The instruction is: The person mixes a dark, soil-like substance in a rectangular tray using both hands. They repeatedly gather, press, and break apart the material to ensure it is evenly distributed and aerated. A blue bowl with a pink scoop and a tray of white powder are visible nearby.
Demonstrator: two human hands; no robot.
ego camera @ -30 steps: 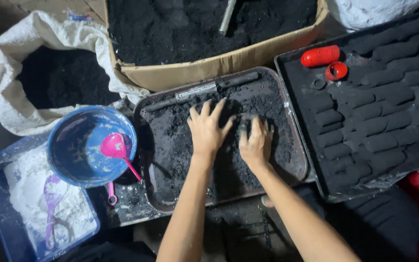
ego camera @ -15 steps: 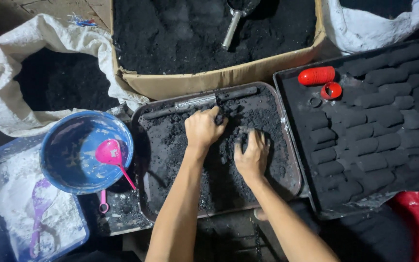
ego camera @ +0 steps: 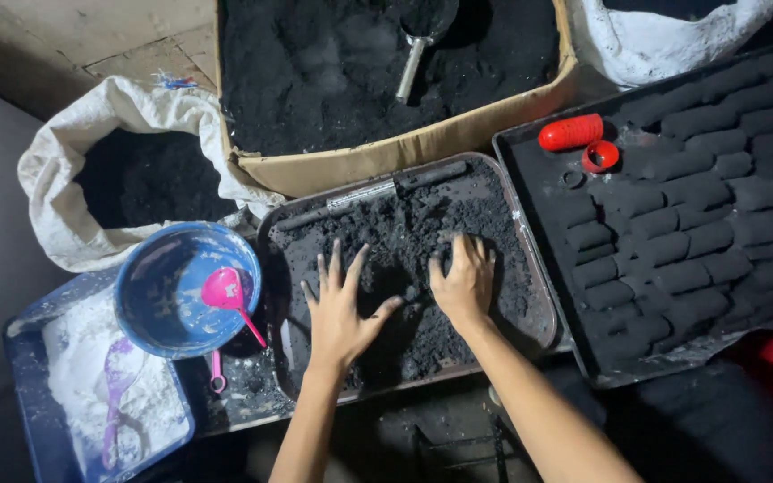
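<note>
Left hand (ego camera: 340, 309): fingers (ego camera: 334, 259) spread wide, palm flat on the black mix (ego camera: 404, 268). Half a second ago this hand was bunched into a fist on the same heap; it has opened out and slid toward the tray's near-left part. Right hand (ego camera: 464, 282): fingers (ego camera: 458, 249) curled, tips dug into the mix, gripping a clump; earlier it lay flatter, so it has closed a little. Reading: a kneading cycle, one hand pressing flat while the other gathers, and the mix is not yet formed into anything.

The mix sits in a shallow dark tray (ego camera: 539, 309), piled toward the centre, thinner at the edges. A metal rod (ego camera: 378, 190) lies along the tray's far rim.

Left of the tray: a blue bowl (ego camera: 149, 268), mostly empty with pale smears, a pink scoop (ego camera: 225, 291) resting inside it. Beyond that, a blue bin (ego camera: 24, 367) with white powder (ego camera: 82, 358) and a purple scoop (ego camera: 118, 376) on it.

Far side: a carton (ego camera: 404, 148) full of black powder, a metal scoop (ego camera: 413, 58) stuck in it. A white sack (ego camera: 73, 170) at far left, also holding black powder.

Right: a large black tray (ego camera: 530, 174) carrying rows of dark pressed blocks (ego camera: 673, 215), plus a red cylinder (ego camera: 571, 132) and a red ring (ego camera: 599, 156) at its far corner.
</note>
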